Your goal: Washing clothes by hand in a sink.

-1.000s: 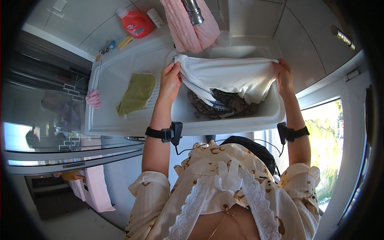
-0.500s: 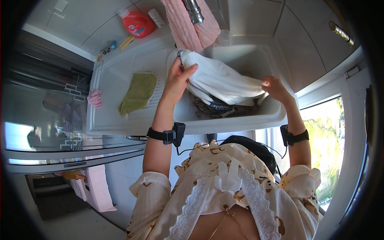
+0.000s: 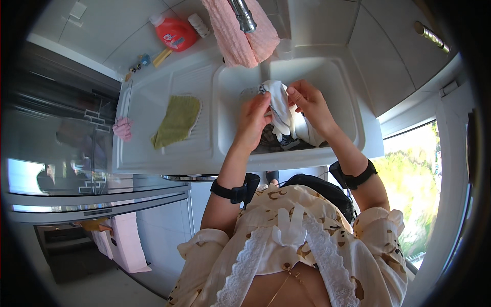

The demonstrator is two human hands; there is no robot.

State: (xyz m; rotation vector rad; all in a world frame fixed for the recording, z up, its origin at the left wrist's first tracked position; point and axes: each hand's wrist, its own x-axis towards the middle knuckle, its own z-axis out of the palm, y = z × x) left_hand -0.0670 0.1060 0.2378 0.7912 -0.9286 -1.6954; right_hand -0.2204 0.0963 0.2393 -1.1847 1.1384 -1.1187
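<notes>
Both my hands are closed on a white piece of cloth [image 3: 280, 106] with a dark patterned edge, above the sink basin [image 3: 332, 77]. My left hand [image 3: 252, 118] pinches the patterned edge on the left. On the other side, my right hand [image 3: 313, 106] grips the bunched cloth between thumb and fingers. Part of the white fabric hangs down between the hands and behind my right wrist. Dark patterned fabric [image 3: 271, 139] lies at the basin's bottom, partly covered by the white cloth and my forearms.
A green cloth [image 3: 178, 120] lies on the ridged washboard at left, and a small pink cloth [image 3: 123, 129] hangs at its left edge. A pink towel [image 3: 240, 38] hangs below the metal faucet [image 3: 244, 18]. Behind stand a red detergent bottle [image 3: 175, 35] and a clear cup [image 3: 285, 49].
The white cloth was stretched wide between my hands. Now it is bunched lower in the basin, with my right hand moved left and my left hand lower and right, close together.
</notes>
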